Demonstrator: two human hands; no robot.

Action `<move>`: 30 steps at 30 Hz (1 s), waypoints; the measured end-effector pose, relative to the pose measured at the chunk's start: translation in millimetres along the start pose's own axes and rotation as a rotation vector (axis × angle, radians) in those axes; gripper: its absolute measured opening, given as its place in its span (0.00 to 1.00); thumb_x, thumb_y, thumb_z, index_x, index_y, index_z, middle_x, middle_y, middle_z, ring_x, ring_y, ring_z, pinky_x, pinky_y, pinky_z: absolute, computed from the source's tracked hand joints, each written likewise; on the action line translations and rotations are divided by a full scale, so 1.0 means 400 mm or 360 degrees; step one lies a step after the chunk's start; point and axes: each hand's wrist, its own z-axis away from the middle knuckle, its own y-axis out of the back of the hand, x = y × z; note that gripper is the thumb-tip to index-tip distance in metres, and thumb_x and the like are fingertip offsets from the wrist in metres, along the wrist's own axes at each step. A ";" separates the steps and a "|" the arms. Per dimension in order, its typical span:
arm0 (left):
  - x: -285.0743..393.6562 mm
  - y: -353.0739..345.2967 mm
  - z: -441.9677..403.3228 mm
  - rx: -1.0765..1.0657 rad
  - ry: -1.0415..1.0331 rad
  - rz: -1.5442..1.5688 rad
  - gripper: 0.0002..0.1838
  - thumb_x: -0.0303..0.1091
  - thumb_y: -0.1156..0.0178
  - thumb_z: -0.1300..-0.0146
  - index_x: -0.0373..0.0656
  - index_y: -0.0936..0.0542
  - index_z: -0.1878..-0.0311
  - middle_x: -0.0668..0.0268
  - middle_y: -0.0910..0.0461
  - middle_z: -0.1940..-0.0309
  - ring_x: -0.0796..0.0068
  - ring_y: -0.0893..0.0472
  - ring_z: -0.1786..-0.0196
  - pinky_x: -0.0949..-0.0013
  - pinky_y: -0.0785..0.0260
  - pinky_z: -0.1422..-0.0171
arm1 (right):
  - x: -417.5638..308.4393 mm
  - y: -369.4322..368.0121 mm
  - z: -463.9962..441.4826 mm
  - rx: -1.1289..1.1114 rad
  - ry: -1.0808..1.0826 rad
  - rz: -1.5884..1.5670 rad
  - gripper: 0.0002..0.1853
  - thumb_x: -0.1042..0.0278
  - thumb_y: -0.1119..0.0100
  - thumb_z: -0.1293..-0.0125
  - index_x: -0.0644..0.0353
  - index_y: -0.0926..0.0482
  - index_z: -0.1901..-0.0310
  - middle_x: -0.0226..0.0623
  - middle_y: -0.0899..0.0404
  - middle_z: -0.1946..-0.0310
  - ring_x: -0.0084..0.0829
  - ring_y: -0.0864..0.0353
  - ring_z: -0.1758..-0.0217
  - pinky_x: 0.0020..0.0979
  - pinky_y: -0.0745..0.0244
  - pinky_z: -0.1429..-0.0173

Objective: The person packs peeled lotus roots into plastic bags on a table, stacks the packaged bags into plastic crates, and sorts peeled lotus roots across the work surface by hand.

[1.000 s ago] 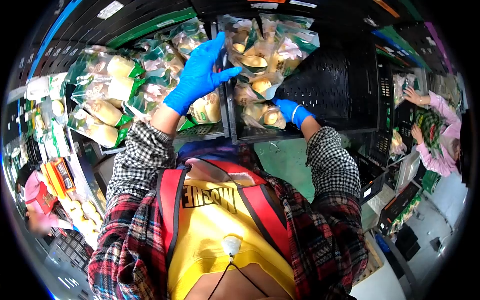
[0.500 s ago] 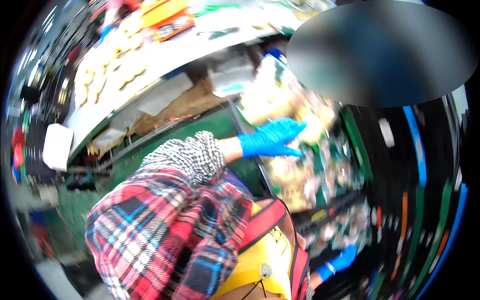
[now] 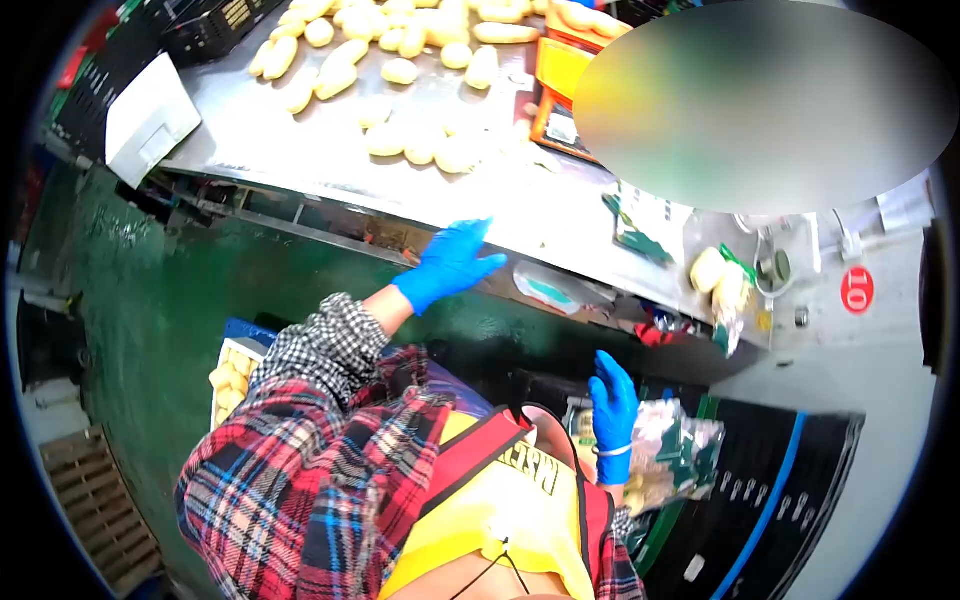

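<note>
Left hand in blue glove (image 3: pixel 450 265): fingers extended, thumb apart, nothing held. It's by the near edge of the shiny metal table (image 3: pixel 330 165); fingertips overlap the edge in view, contact can't be told. Pale yellow oblong potatoes (image 3: pixel 420 147) lie in a short row on the tabletop, beyond the fingertips and apart from them. Bigger loose spread further back, beside the orange weighing scale (image 3: pixel 562 75).

Right hand in blue glove (image 3: pixel 614 410): raised, fingers up and extended, no grip on anything visible. Clear-and-green printed plastic bags (image 3: pixel 680 450) with pale contents sit just beside and behind it; touching or not, can't tell. Another filled bag (image 3: pixel 730 290) is at the table's right end, well apart from both hands.

Hard to read: grey blurred oval covers the upper right, including part of the scale. Glare washes out the tabletop ahead of the left hand. Right palm is only partly readable. Potato spread is cut off at the top; white-rimmed container (image 3: pixel 222 395) with more potatoes is partly behind the left sleeve.
</note>
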 end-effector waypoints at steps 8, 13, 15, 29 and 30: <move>-0.176 0.006 0.005 0.0004 0.0639 0.0126 0.39 0.51 0.39 0.41 0.40 0.38 0.31 0.44 0.32 0.38 0.47 0.33 0.35 0.55 0.41 0.31 | 0.085 -0.105 -0.353 -0.0742 0.0596 0.0495 0.23 0.65 0.38 0.39 0.57 0.26 0.42 0.47 0.22 0.49 0.45 0.23 0.45 0.37 0.28 0.43; -0.246 0.113 -0.061 0.0145 0.0696 -0.0105 0.41 0.50 0.37 0.43 0.40 0.39 0.31 0.43 0.32 0.39 0.46 0.32 0.37 0.54 0.40 0.32 | 0.045 -0.161 -0.551 -0.0865 0.0639 0.0372 0.23 0.63 0.37 0.39 0.55 0.25 0.42 0.46 0.21 0.51 0.45 0.22 0.47 0.38 0.27 0.44; -0.239 0.108 -0.089 0.0135 0.0853 -0.0103 0.43 0.51 0.36 0.44 0.40 0.40 0.30 0.43 0.32 0.39 0.46 0.33 0.36 0.54 0.40 0.32 | 0.091 -0.148 -0.596 -0.0861 0.0664 0.0344 0.23 0.62 0.37 0.40 0.54 0.26 0.42 0.46 0.21 0.52 0.45 0.22 0.49 0.38 0.26 0.46; -0.844 0.519 -0.299 0.0467 0.1496 -0.0572 0.54 0.52 0.31 0.50 0.44 0.52 0.26 0.43 0.39 0.35 0.42 0.35 0.36 0.53 0.40 0.33 | -0.118 -0.326 -0.864 -0.0983 0.0228 0.0318 0.23 0.64 0.36 0.40 0.55 0.24 0.42 0.43 0.19 0.53 0.40 0.19 0.53 0.36 0.25 0.48; -0.875 0.544 -0.316 0.0416 0.1591 -0.0580 0.57 0.52 0.30 0.52 0.46 0.54 0.25 0.43 0.40 0.34 0.41 0.35 0.36 0.53 0.39 0.33 | -0.124 -0.353 -0.890 -0.0999 0.0252 0.0351 0.23 0.64 0.36 0.40 0.55 0.24 0.42 0.43 0.19 0.53 0.40 0.19 0.52 0.36 0.25 0.48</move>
